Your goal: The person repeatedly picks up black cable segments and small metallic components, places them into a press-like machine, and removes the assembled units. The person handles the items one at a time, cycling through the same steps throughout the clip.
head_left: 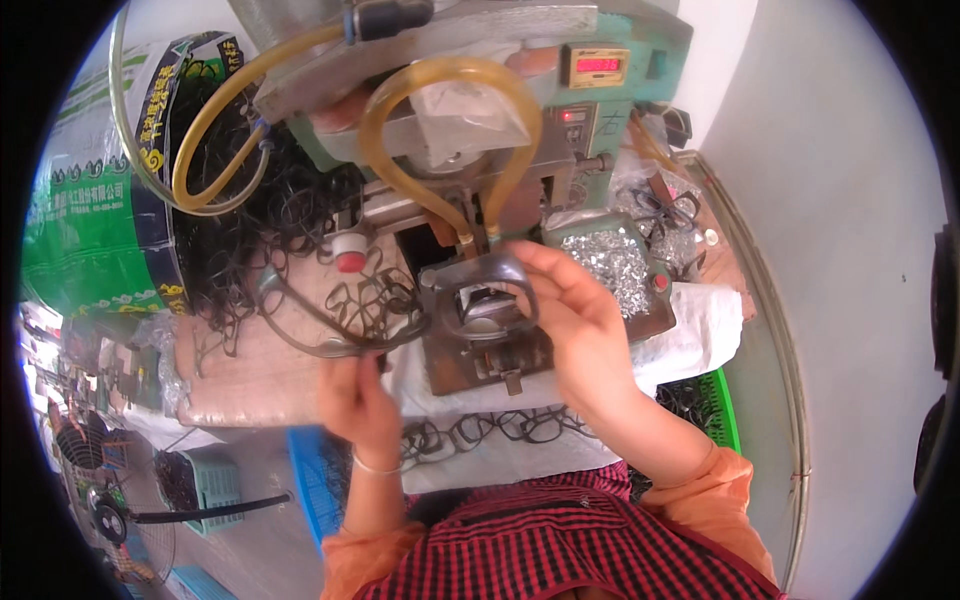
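A dark eyeglass frame (pixel 345 348) spans the space between my two hands, in front of a machine's metal fixture (pixel 490 365). My left hand (pixel 362 400) is closed at the frame's lower left side; its fingertips are partly blurred. At the other rim, my right hand (pixel 575 310) pinches the frame beside the fixture, fingers and thumb at its edge. This rim lies over the fixture, below two ends of a yellow tube (pixel 535 130). Small contacts between frame and fixture are hidden.
The green machine (pixel 620 130) stands behind, with a lit red display (pixel 598 66). A tray of small silver metal pieces (pixel 605 265) sits at right, a red button (pixel 350 255) at left. Dark frames (pixel 300 200) pile by a green sack (pixel 100 215). Blue (pixel 315 480) and green baskets (pixel 722 405) stand below.
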`<state>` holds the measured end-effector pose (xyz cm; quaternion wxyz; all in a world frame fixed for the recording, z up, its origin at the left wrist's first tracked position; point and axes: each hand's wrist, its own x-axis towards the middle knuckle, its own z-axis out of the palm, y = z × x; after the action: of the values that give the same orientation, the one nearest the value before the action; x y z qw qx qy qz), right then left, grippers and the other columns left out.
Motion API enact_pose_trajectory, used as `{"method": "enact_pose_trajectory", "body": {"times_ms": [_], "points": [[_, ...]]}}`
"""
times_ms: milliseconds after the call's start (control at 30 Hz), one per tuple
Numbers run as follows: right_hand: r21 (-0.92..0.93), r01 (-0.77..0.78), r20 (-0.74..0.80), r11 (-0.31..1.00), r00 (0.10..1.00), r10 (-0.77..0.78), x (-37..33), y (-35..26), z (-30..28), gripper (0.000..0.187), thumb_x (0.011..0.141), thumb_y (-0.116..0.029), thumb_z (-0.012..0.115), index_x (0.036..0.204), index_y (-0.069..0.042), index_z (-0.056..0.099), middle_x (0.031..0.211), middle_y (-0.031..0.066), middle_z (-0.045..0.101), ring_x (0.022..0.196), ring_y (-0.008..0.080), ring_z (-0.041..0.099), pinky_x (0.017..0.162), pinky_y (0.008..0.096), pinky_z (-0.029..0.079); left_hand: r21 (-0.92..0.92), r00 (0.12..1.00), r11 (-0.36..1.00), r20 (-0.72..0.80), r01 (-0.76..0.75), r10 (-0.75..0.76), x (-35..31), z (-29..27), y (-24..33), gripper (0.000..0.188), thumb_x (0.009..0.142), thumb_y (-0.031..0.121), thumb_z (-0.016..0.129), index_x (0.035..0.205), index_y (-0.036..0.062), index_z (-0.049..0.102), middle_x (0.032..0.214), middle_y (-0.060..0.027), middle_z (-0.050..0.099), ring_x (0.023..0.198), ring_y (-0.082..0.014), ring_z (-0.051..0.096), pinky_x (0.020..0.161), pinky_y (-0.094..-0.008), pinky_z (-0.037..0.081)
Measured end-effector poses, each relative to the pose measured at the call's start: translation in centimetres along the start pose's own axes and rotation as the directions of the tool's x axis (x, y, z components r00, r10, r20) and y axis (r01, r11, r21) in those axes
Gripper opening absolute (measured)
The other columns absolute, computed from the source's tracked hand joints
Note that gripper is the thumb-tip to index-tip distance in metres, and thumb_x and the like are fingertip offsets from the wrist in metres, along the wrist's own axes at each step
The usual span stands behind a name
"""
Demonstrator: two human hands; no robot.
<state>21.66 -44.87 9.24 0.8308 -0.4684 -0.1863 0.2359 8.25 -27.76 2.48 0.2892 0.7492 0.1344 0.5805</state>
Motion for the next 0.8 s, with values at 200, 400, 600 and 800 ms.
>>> {"method": "enact_pose_trajectory", "body": {"times_ms": [200,400,600,800], "points": [[-0.775,0.219,-0.055,0.592,0.91,-0.41,3.1,-0.3,-6.6,0.021,0.093,-0.012,0.066,0.111,-0.001,0.07,0.105,0.0143,0.072,0.105,0.0258,0.066,0.094,0.0346,0.049,-0.199,0.985,0.976,0.132,-0.085,0.112,0.6,2.1,4.3,0.011,0.096,-0.002,0.057,0.107,-0.0013,0.058,0.082,-0.0122,0.063,0.068,-0.0147,0.055,0.054,-0.0252,0.044],[-0.986,0.142,0.166,-0.086,0.872,-0.46,2.6,2.3,-13.6,0.016,0.075,-0.01,0.077,0.089,-0.005,0.074,0.113,0.0168,0.068,0.118,0.0368,0.058,0.095,0.0461,0.049,-0.42,0.98,0.907,0.185,0.017,0.067,2.7,1.7,4.7,0.02,0.098,-0.002,0.045,0.116,-0.0067,0.05,0.08,-0.0111,0.06,0.064,-0.0125,0.052,0.047,-0.0225,0.045],[-0.982,0.157,0.186,-0.1,0.839,-0.512,3.3,4.0,-13.7,0.015,0.073,-0.008,0.078,0.086,-0.004,0.072,0.111,0.0161,0.068,0.116,0.0373,0.059,0.094,0.0459,0.05,-0.388,0.98,0.911,0.184,0.141,-0.074,0.9,4.4,5.7,0.011,0.096,-0.005,0.051,0.105,-0.0038,0.057,0.083,-0.0134,0.065,0.059,-0.0141,0.056,0.05,-0.026,0.049],[-0.978,0.209,0.18,-0.019,0.789,-0.587,3.4,3.2,-13.9,0.007,0.08,-0.002,0.07,0.088,-0.001,0.071,0.098,0.0157,0.07,0.102,0.0358,0.064,0.089,0.0436,0.051,-0.537,0.991,0.843,0.108,-0.006,0.076,1.9,3.2,5.5,0.03,0.105,0.009,0.043,0.135,0.0042,0.039,0.085,-0.0091,0.057,0.061,-0.0102,0.045,0.046,-0.0216,0.039]]}}
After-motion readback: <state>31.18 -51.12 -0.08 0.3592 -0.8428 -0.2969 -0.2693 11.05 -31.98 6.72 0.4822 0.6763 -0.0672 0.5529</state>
